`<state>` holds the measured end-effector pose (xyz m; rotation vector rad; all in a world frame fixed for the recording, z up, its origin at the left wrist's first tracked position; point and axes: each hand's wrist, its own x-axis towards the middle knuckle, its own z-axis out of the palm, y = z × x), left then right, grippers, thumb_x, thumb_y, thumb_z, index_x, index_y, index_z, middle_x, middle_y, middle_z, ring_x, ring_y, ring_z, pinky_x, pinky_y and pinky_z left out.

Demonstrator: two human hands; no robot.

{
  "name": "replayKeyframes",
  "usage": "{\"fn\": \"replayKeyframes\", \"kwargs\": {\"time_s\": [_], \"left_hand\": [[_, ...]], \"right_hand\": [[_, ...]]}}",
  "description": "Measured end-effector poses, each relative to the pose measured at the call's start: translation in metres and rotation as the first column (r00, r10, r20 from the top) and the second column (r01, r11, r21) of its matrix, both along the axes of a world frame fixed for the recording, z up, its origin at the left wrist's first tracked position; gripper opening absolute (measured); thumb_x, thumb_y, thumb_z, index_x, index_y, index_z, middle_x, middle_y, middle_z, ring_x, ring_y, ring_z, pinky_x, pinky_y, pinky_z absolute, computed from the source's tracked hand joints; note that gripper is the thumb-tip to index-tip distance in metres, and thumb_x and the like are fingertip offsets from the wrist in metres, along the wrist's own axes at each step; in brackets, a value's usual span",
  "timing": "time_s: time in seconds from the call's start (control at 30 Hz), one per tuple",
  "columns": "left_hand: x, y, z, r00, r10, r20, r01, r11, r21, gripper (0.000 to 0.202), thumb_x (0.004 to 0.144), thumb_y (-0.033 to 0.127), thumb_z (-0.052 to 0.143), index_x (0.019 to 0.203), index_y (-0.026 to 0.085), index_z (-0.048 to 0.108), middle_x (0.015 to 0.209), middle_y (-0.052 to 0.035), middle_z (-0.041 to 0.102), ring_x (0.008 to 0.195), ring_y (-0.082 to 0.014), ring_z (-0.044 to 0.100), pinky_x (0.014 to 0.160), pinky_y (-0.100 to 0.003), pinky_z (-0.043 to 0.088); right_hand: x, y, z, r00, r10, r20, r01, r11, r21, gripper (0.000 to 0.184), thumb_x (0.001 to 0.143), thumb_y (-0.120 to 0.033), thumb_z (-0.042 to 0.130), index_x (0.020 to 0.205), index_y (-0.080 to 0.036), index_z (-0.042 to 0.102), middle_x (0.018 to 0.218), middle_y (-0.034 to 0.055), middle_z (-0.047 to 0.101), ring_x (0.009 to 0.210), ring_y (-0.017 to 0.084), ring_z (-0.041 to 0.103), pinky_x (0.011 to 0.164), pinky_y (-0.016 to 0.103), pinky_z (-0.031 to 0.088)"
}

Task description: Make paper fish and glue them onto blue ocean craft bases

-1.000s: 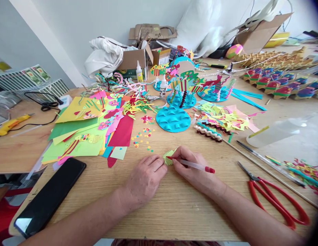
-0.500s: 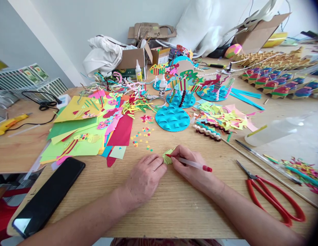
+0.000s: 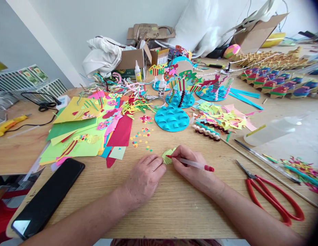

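Observation:
A small light-green paper cutout (image 3: 167,157) with drawn pattern marks lies flat on the table between my hands. My left hand (image 3: 148,174) rests at its left edge, fingers curled together and pressing it down. In my right hand (image 3: 189,165) is a pen (image 3: 193,163) with a clear barrel and a red end, its red tip touching the cutout. The right fingers hide part of the cutout. Beyond it sit scattered paper dots (image 3: 142,136) and a round blue textured base (image 3: 171,118).
Red-handled scissors (image 3: 274,198) and a wooden stick (image 3: 266,171) lie at the right. A black phone (image 3: 48,198) is at the left front, below stacked coloured paper (image 3: 69,143). Glue bottles (image 3: 161,87), decorated blue bases (image 3: 181,98) and paper scraps (image 3: 220,114) stand farther back.
The pen tip has shifted very slightly on the cutout, and the pen's rear end sits a little farther right. My left hand stays in place.

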<state>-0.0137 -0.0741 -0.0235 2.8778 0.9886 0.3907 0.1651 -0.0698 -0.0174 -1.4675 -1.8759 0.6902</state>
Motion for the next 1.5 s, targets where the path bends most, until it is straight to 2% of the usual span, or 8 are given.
{"fn": "replayKeyframes", "kwargs": {"time_s": [0.8,1.0,1.5], "left_hand": [[0.0005,0.0000,0.0008,1.000,-0.002,-0.005,0.002,1.000,-0.009,0.022,0.084,0.011,0.040,0.100,0.015,0.054,0.106,-0.0055,0.054,0.104,-0.0197,0.046,0.093,-0.036,0.041],[0.0014,0.0000,0.0011,1.000,0.010,-0.016,-0.010,1.000,-0.008,0.020,0.084,0.011,0.041,0.100,0.015,0.053,0.105,-0.0055,0.055,0.102,-0.0192,0.046,0.092,-0.035,0.041],[0.0010,0.0000,-0.0008,1.000,-0.003,-0.002,0.003,1.000,0.005,0.020,0.084,0.011,0.041,0.098,0.015,0.053,0.105,-0.0055,0.054,0.103,-0.0194,0.046,0.091,-0.036,0.042]], "right_hand": [[0.0020,0.0002,-0.0013,1.000,0.017,-0.001,-0.017,1.000,0.019,0.008,0.069,-0.014,0.045,0.063,-0.020,0.044,0.052,-0.0042,0.048,0.043,0.008,0.041,0.043,0.019,0.031],[0.0025,0.0010,-0.0012,0.998,-0.038,-0.046,0.038,0.999,0.014,0.007,0.071,-0.017,0.045,0.065,-0.020,0.045,0.052,-0.0041,0.048,0.044,0.009,0.042,0.043,0.019,0.031],[0.0013,0.0015,-0.0038,1.000,-0.003,-0.012,0.003,1.000,-0.013,0.008,0.071,-0.016,0.045,0.064,-0.020,0.044,0.052,-0.0047,0.048,0.044,0.009,0.042,0.043,0.019,0.031]]}}
